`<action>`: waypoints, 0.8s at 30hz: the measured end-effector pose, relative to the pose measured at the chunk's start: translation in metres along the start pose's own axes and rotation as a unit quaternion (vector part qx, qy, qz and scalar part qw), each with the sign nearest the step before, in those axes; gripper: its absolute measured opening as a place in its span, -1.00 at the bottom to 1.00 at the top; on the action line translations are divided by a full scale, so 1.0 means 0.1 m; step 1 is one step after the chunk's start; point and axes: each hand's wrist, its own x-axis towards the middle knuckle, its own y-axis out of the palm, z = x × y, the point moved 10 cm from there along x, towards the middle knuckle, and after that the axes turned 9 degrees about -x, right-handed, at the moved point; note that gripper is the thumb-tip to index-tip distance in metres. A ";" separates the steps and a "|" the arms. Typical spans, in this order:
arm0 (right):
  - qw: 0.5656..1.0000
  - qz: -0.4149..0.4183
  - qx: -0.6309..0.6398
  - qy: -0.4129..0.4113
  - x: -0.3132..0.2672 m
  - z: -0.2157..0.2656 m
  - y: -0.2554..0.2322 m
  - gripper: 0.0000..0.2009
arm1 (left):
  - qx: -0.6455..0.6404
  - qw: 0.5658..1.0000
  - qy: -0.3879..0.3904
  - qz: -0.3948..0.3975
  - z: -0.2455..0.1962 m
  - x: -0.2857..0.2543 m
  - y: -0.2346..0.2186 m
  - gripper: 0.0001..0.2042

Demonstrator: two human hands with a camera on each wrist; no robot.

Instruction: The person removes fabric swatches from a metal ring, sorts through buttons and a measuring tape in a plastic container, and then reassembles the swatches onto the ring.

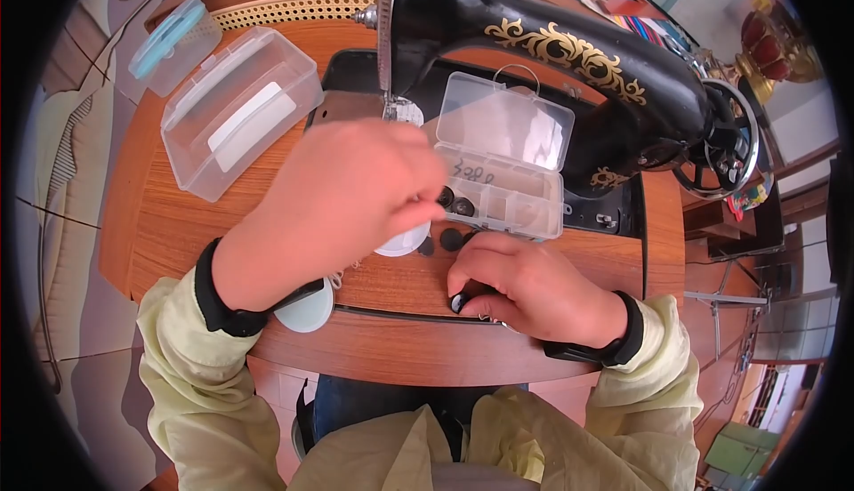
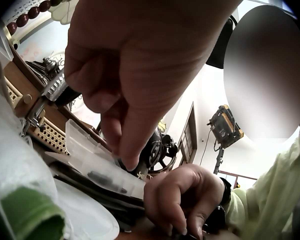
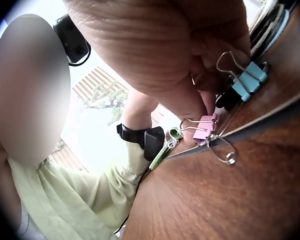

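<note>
My left hand (image 1: pixel 356 180) reaches over the near left end of a clear compartment box (image 1: pixel 525 202) whose lid stands raised. Its thumb and forefinger meet in a pinch, with a dark round button (image 1: pixel 446 196) at the tips. Another black button (image 1: pixel 462 206) lies in the box's left compartment. Low at the table's front, my right hand (image 1: pixel 525 282) pinches a shiny black button (image 1: pixel 458 302) between thumb and curled forefinger. Several black buttons (image 1: pixel 451 239) lie between the hands, in front of the box. Beside the right fingers are a blue binder clip (image 3: pixel 250 81) and a pink binder clip (image 3: pixel 206 129).
A black sewing machine (image 1: pixel 551 55) with gold decoration stands behind the box, its handwheel (image 1: pixel 747 140) at right. At left are a large clear plastic container (image 1: pixel 205 157) and a blue-lidded box (image 1: pixel 178 42). A pale disc (image 1: pixel 305 309) lies under the left wrist.
</note>
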 end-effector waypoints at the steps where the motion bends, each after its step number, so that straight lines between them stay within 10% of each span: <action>1: 1.000 0.001 0.000 0.000 0.00 0.00 0.00 -0.75 | -0.002 0.999 -0.022 -0.023 0.03 0.01 -0.07 -0.81; 7: 0.988 -0.108 0.051 -0.097 -0.01 0.13 -0.19 -0.81 | 0.018 0.997 -0.064 0.041 0.20 -0.07 0.08 -0.71; 13: 0.950 -0.308 0.019 0.044 -0.14 -0.12 -0.67 -0.77 | 0.025 0.994 -0.072 0.079 0.24 -0.11 0.19 -0.54; 24: 0.941 -0.334 0.056 0.015 -0.11 -0.14 -0.66 -0.73 | 0.026 0.993 -0.052 0.105 0.21 -0.12 0.23 -0.51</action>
